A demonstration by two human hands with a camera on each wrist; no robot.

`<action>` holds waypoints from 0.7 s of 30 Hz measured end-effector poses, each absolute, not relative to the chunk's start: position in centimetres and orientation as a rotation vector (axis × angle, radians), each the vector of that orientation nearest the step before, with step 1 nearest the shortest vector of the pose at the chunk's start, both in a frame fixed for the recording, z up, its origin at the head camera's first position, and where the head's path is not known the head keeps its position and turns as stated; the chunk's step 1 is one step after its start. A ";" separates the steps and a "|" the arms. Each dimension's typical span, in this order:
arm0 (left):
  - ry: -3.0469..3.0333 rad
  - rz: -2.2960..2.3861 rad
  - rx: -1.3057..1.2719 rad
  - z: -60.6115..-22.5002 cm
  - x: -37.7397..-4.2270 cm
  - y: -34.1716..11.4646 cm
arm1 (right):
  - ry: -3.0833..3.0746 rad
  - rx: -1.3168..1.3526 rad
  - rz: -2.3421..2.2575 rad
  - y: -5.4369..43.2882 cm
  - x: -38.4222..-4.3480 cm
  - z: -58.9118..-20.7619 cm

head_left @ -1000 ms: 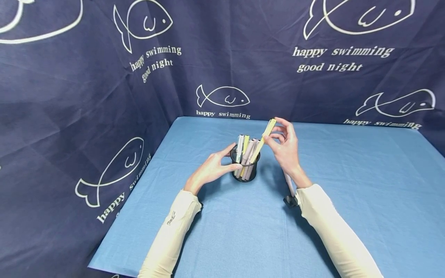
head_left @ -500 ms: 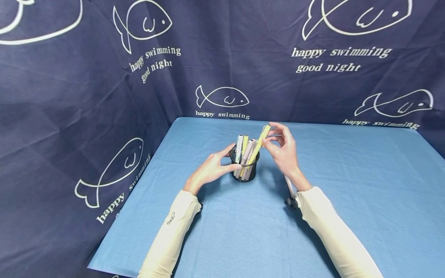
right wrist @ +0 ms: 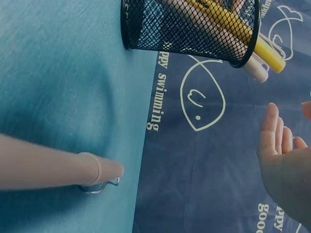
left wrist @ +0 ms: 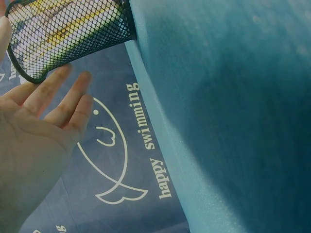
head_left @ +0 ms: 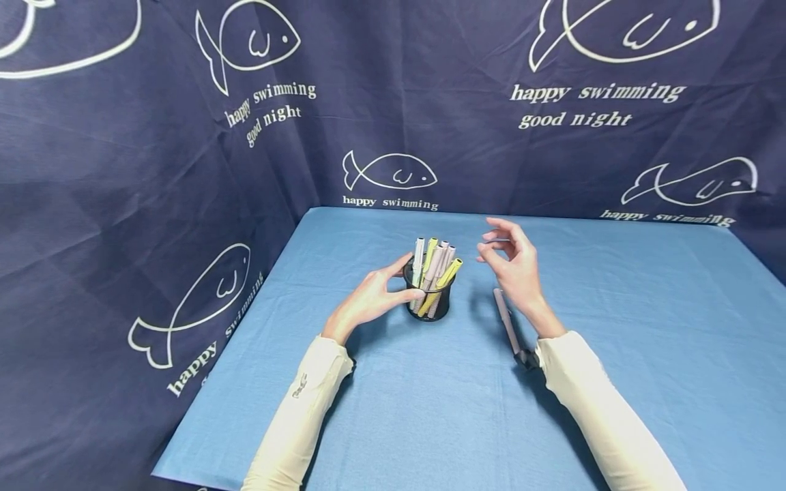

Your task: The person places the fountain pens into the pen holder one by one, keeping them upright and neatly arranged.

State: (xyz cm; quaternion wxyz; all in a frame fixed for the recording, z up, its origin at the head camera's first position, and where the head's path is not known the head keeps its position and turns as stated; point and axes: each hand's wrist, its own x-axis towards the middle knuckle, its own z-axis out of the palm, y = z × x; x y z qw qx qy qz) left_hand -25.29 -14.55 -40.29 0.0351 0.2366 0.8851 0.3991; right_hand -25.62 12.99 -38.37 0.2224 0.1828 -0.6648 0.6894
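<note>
A black mesh pen holder [head_left: 443,304] stands upright on the blue cloth, with several white, yellow and pale pink capped pens in it. My left hand [head_left: 370,300] holds it from the left, thumb at the near rim and fingers round the far side; the mesh wall [left wrist: 68,39] shows beside those fingers in the left wrist view. A yellow pen [head_left: 451,272] leans against the holder's right rim. Right of it, my right hand [head_left: 514,269] hovers with loosely bent fingers and nothing in them. Beneath that hand a pale pink pen [head_left: 506,319] lies on the cloth.
The blue cloth [head_left: 430,423] covers the table, its far edge meeting a dark blue curtain [head_left: 467,157] with white fish prints. Another curtain side rises along the left. A black wrist mount [head_left: 527,359] overlaps the near end of the pale pink pen.
The yellow pen has gone down into the holder, and my right hand has let go of it and drawn back to the right. My left hand stays on the holder.
</note>
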 end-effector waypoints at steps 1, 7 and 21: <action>2.719 1.229 0.726 -40.3 -25.3 -14.6 | -1.839 0.504 1.908 13.1 -25.6 -38.4; 2.720 1.226 0.726 -40.3 -25.3 -14.6 | -1.849 0.490 1.934 13.6 -25.5 -38.5; 2.714 1.226 0.723 -40.3 -25.3 -14.6 | -1.892 0.399 1.980 15.2 -24.9 -38.9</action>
